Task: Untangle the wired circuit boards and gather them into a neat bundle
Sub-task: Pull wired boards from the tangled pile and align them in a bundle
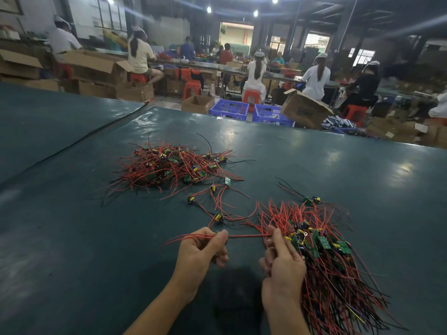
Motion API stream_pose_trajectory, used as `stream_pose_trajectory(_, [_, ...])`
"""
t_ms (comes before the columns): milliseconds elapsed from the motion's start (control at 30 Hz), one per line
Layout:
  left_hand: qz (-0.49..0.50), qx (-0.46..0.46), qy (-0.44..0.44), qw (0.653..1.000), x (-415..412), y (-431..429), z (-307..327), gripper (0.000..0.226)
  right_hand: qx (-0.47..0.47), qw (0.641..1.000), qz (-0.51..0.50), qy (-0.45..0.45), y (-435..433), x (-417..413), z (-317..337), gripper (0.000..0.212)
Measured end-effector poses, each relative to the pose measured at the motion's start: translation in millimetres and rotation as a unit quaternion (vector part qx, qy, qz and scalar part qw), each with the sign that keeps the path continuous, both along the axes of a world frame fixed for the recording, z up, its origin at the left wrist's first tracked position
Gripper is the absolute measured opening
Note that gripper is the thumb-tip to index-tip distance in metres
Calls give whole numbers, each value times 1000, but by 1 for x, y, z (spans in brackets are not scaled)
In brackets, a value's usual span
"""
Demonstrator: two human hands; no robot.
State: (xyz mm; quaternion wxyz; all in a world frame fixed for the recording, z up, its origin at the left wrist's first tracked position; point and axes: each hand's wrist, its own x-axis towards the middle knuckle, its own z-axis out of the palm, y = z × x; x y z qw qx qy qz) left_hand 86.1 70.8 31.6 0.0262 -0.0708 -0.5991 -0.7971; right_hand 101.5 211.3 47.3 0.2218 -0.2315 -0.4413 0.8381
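Red wires (244, 236) are pinched between thumb and forefinger of the left hand (200, 252) and stretched across to the right hand (283, 264), by which the gathered bundle of wired circuit boards (324, 247) is gripped on the dark green table (72, 238). A tangled pile (174, 165) is seen farther back, with a few loose wired boards (218, 217) strewn between pile and bundle.

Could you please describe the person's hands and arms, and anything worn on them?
The left hand and right hand are bare: no gloves, rings or watch show. The forearms are uncovered too, with no sleeve in view.
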Motion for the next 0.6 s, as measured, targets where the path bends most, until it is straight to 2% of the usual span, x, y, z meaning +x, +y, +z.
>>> stream_pose_trajectory(67, [-4,5,3,1000,0,-2,1,23,-13,1000,-8,21,9,1,0,19])
stream_pose_trajectory(233, [21,46,-29,998,-1,0,-2,20,42,999,-16,13,-7,4,-8,21])
stream_pose_trajectory(433, [-5,-1,-15,1000,0,2,-4,20,172,980,101,-2,-31,10,-14,23])
stream_pose_trajectory(533, [-35,-27,-1,999,1,1,-5,24,158,976,148,9,-40,14,-13,19])
stream_pose_trajectory(600, [-46,-37,2,998,3,2,-6,24,150,978,146,7,-40,15,-11,17])
